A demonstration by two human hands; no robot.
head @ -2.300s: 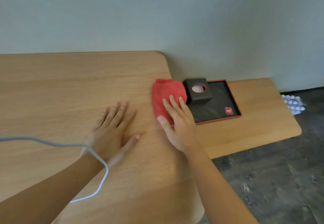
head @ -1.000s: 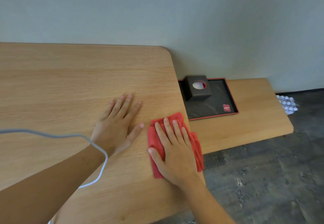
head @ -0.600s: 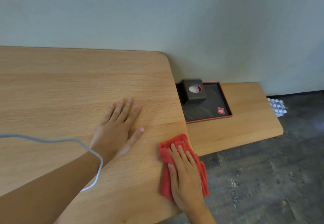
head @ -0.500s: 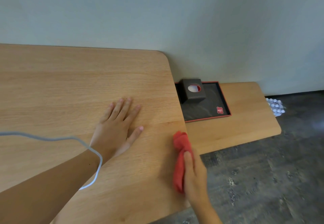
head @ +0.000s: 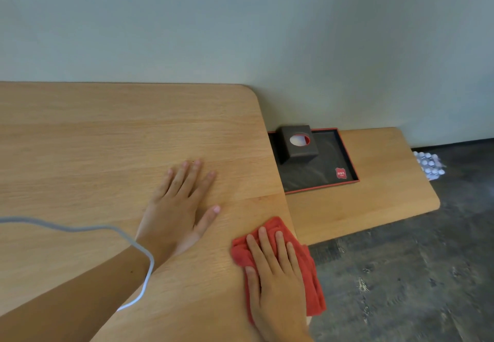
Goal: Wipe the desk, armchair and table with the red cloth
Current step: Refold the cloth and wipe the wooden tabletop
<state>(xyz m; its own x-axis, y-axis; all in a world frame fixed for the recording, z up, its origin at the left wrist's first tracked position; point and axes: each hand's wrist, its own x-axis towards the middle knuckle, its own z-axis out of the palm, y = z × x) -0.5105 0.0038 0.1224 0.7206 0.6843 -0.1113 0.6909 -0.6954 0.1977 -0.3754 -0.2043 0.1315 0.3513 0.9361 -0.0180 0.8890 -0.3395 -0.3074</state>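
Your right hand (head: 275, 285) lies flat on the red cloth (head: 307, 269), close to you. Its fingers (head: 267, 245) are straight and a little spread, and they press the cloth down without pinching it. The red cloth sits at the right edge of the counter (head: 107, 141), near the front. Part of the cloth hangs past that edge, over the dark floor (head: 414, 288). The cloth is bunched up beside your thumb.

Your left hand (head: 179, 208) lies flat on the counter too, to the left of the red cloth and a bit farther from you. Its fingers (head: 187, 176) are spread wide and hold nothing. The hand and the cloth are near each other but do not touch. A thin pale cable (head: 80, 228) loops around your left wrist and runs off to the left above the counter.

Past the red cloth and to its right, a lower wooden shelf (head: 374, 197) sticks out from under the counter's edge. A dark tray with a red rim (head: 320, 178) lies on that shelf, right against the counter's side. A small red label (head: 341, 173) sits in the tray's near right corner. A dark tissue box (head: 298, 143) stands in the tray's far left corner, with a round hole on top.

Farther right of the shelf, some small white round things (head: 429, 165) lie on the floor by the wall (head: 240, 20). You cannot tell what they are.
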